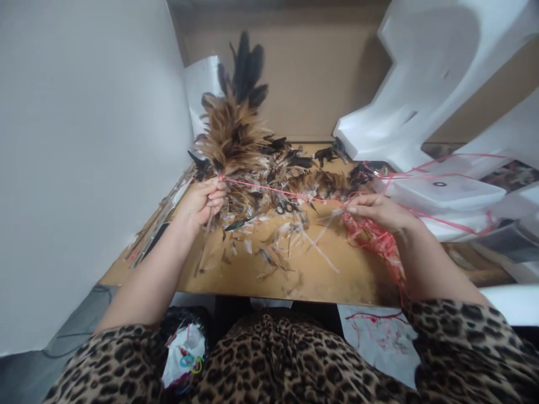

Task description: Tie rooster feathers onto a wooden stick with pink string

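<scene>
My left hand point(205, 201) is closed around the base of a feather duster point(233, 126), which stands upright with brown feathers below and long black ones on top. A pink string point(278, 190) runs taut from that base across to my right hand point(377, 210), whose thumb and fingers pinch it. Beneath my right hand hangs a tangle of pink string point(373, 238). Between the hands, black-handled scissors point(286, 207) lie among loose feathers point(307, 177). A pale, clear strip point(322, 255) trails on the table below my right hand.
A brown table point(311, 286) carries scattered feather bits. At the right stands a white machine point(421, 73) with pink strings across its base. A grey wall panel point(84, 140) bounds the left. Below the table edge sits a black-lined bin point(185, 353) with scraps.
</scene>
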Demonstrator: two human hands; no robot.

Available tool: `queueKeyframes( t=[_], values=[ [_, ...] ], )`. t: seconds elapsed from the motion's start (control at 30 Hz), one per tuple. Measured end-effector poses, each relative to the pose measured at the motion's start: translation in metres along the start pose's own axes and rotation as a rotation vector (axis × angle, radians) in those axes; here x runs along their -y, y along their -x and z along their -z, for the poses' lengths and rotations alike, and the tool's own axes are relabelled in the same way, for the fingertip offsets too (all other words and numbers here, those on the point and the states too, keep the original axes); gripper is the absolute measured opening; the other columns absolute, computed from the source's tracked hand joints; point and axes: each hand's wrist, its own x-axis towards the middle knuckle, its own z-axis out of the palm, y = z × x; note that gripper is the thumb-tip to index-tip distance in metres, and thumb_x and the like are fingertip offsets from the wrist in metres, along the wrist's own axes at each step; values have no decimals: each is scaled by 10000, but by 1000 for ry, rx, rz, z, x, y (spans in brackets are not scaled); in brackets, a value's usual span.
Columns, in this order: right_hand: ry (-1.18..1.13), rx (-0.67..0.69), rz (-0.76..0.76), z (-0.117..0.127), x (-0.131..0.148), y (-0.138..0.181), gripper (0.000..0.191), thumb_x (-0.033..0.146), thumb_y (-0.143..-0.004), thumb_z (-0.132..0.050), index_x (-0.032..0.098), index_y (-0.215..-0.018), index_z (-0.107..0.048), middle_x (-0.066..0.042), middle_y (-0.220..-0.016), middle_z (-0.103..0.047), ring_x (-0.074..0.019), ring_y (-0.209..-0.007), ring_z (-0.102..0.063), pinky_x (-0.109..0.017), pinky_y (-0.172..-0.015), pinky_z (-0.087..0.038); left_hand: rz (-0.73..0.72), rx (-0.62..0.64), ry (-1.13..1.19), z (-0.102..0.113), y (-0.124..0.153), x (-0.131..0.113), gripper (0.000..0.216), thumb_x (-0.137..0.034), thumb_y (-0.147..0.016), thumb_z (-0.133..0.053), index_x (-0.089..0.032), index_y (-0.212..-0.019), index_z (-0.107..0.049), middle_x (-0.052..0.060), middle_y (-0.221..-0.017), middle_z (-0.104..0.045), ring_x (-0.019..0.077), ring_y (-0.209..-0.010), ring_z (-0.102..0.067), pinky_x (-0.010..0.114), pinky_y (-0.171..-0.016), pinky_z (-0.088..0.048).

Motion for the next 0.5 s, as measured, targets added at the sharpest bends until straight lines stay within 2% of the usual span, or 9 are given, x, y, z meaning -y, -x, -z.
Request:
queueKeyframes(
  t=[0.1, 0.2, 0.33, 0.5],
  values=[
    [-157, -11, -9, 0, -5, 21, 312, 453, -653, -742, 155, -669, -650, -15, -598, -571, -93, -538, -491, -234, -506, -372, -7, -47, 111, 1, -3, -2, 148, 14, -795, -476, -124, -741, -475, -32, -622, -453, -7, -399, -324, 81, -324, -192],
    [-260, -41, -64, -5, -10, 33, 304, 419, -639, -757, 151, -737, -653, -7, -621, -560, -56, -470, -410, -205, -417, -271, -30, -60, 171, 7, -4, -4, 164, -10, -847, -423, -129, -743, -466, -32, -621, -454, -5, -406, -341, 86, -328, -212],
    [-331, -112, -115, -13, -15, 39, 315, 400, -611, -780, 145, -707, -622, 37, -522, -469, -10, -392, -245, -191, -384, -135, -60, -67, 230, 14, -5, -5, 177, -44, -889, -379, -129, -766, -474, -27, -634, -459, -8, -416, -352, 87, -332, -215],
    [-460, -255, -126, -17, -22, 40, 303, 390, -636, -772, 169, -721, -582, 75, -464, -354, -14, -371, -193, -184, -370, -95, -56, -31, 322, 18, -1, -2, 169, -31, -880, -373, -124, -771, -462, -19, -633, -470, -2, -419, -355, 94, -336, -217]
  ],
)
